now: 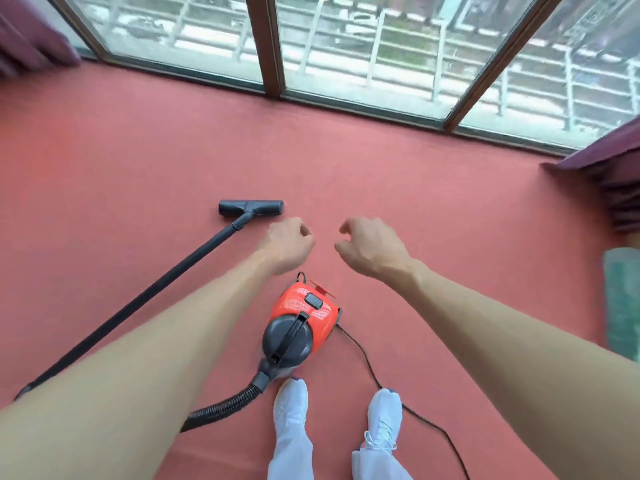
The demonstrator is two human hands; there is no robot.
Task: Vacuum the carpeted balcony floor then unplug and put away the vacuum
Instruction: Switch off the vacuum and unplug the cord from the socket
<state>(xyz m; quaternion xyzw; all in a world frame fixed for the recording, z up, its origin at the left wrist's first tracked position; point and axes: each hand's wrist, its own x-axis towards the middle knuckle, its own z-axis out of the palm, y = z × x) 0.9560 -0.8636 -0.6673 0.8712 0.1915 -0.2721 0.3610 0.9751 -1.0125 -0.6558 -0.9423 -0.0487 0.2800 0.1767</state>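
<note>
A small red and grey canister vacuum point(300, 323) stands on the red carpet point(433, 202) just ahead of my feet. Its ribbed black hose point(225, 407) curves off to the lower left. A long black wand point(145, 296) lies flat on the carpet and ends in a dark floor nozzle point(251, 207). A thin black power cord point(370, 368) trails from the vacuum's right side toward the lower right. My left hand point(289, 245) and my right hand point(372, 245) hover above the vacuum, fingers loosely curled, holding nothing.
Large glass windows with brown frames point(268, 46) line the far edge of the carpet. Purple curtains hang at the upper left point(31, 46) and at the right point(613, 174). A green mat point(623, 299) lies at the right edge. My white shoes point(382, 420) stand on the carpet.
</note>
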